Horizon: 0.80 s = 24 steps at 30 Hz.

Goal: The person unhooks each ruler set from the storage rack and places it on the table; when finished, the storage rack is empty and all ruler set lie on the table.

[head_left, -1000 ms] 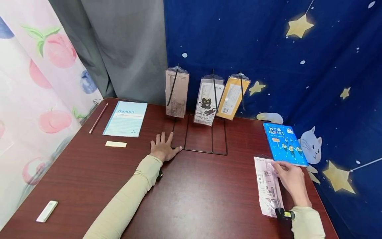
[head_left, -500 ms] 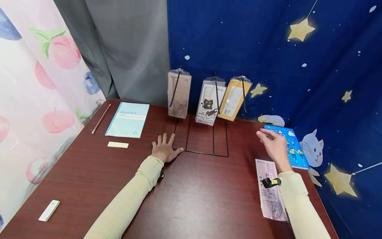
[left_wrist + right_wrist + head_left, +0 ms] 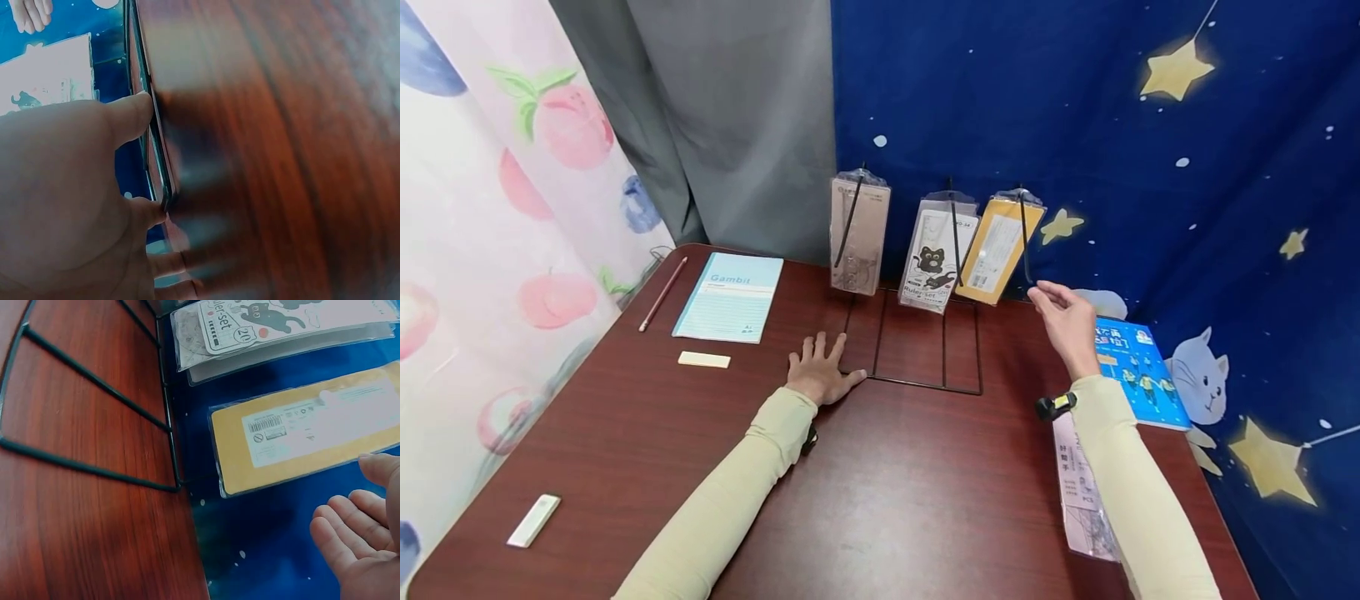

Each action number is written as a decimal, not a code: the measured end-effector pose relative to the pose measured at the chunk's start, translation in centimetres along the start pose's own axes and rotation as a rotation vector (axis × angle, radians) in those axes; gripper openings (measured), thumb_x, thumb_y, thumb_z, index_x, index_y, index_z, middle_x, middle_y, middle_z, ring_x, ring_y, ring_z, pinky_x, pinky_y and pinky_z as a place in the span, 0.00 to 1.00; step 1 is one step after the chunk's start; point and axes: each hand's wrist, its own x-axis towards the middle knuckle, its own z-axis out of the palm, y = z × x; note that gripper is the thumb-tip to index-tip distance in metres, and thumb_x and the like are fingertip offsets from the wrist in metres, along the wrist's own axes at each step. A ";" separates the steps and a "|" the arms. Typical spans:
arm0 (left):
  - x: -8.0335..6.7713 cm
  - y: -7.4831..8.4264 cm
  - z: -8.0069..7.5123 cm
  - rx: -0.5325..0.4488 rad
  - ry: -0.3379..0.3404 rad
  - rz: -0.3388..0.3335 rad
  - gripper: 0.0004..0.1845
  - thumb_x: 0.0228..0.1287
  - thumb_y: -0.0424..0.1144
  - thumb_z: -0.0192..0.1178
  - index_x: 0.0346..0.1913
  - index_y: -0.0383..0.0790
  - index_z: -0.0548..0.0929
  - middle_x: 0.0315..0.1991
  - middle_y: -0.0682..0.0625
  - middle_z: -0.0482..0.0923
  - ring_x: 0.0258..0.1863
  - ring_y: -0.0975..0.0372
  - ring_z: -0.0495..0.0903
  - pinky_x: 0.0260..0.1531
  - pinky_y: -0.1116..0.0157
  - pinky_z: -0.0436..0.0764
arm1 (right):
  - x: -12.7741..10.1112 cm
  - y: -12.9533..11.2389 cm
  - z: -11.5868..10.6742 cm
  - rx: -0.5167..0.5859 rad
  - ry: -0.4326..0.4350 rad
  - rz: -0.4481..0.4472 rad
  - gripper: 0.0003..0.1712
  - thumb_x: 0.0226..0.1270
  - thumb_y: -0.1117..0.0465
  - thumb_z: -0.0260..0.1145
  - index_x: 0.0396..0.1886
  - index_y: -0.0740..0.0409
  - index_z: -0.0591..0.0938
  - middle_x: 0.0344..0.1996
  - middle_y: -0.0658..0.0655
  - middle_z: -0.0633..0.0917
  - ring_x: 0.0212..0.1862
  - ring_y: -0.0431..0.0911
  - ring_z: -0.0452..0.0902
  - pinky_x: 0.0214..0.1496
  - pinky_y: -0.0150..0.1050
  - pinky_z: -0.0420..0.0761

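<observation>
The right hand [image 3: 1063,321] has left the pink flat packet [image 3: 1084,492] on the dark red wooden table [image 3: 887,500] and now hovers, fingers loosely spread and empty, just beside the hanging yellow packet [image 3: 997,250] on the black wire rack [image 3: 917,379]. The left hand [image 3: 820,375] stays pressed flat, fingers spread, on the rack's base corner.

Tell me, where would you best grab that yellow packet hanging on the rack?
Probably pinch the lower edge of the yellow packet from its right side. It hangs tilted from the rack's rightmost hook, its bottom free, and the right hand is open beside it.
</observation>
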 end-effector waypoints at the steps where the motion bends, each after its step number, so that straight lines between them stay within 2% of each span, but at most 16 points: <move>1: -0.1 0.0 0.0 0.000 -0.002 0.000 0.45 0.78 0.66 0.46 0.86 0.49 0.46 0.85 0.36 0.41 0.85 0.41 0.41 0.78 0.37 0.50 | 0.3 -0.1 0.3 0.008 0.001 0.003 0.28 0.72 0.43 0.69 0.63 0.55 0.85 0.56 0.62 0.89 0.40 0.22 0.81 0.49 0.20 0.80; 4: 0.1 -0.1 0.0 0.011 -0.009 -0.001 0.45 0.78 0.66 0.46 0.86 0.49 0.46 0.85 0.36 0.41 0.85 0.41 0.41 0.78 0.37 0.50 | 1.3 -0.1 1.4 0.025 0.011 0.015 0.28 0.72 0.44 0.70 0.64 0.54 0.85 0.58 0.62 0.88 0.44 0.25 0.83 0.52 0.23 0.80; 10: 0.2 -0.1 -0.3 0.042 -0.019 0.001 0.45 0.77 0.67 0.47 0.86 0.49 0.46 0.85 0.36 0.42 0.84 0.40 0.43 0.78 0.38 0.53 | 3.0 -0.6 3.2 0.042 0.041 0.022 0.29 0.71 0.42 0.69 0.64 0.53 0.85 0.59 0.59 0.88 0.58 0.43 0.87 0.63 0.38 0.82; 17: 0.1 0.1 -0.5 0.047 -0.015 -0.001 0.46 0.76 0.68 0.48 0.86 0.51 0.46 0.85 0.37 0.42 0.84 0.41 0.43 0.78 0.38 0.53 | 4.1 -1.2 4.0 0.121 0.078 0.029 0.28 0.71 0.43 0.68 0.63 0.53 0.85 0.60 0.59 0.87 0.59 0.50 0.86 0.66 0.42 0.81; 21: 0.1 0.0 -0.4 0.053 -0.018 -0.008 0.45 0.76 0.67 0.48 0.86 0.51 0.47 0.85 0.37 0.43 0.84 0.41 0.43 0.78 0.39 0.53 | 4.4 -1.6 4.2 0.152 0.082 0.006 0.25 0.73 0.46 0.68 0.62 0.54 0.85 0.59 0.60 0.87 0.60 0.48 0.86 0.66 0.42 0.81; 24: 0.1 -0.1 -0.4 0.053 -0.025 -0.015 0.45 0.76 0.67 0.48 0.86 0.51 0.46 0.85 0.37 0.42 0.84 0.41 0.43 0.78 0.39 0.53 | 4.6 -2.1 4.2 0.172 0.082 -0.008 0.24 0.71 0.46 0.70 0.58 0.55 0.87 0.56 0.59 0.89 0.54 0.42 0.87 0.63 0.39 0.82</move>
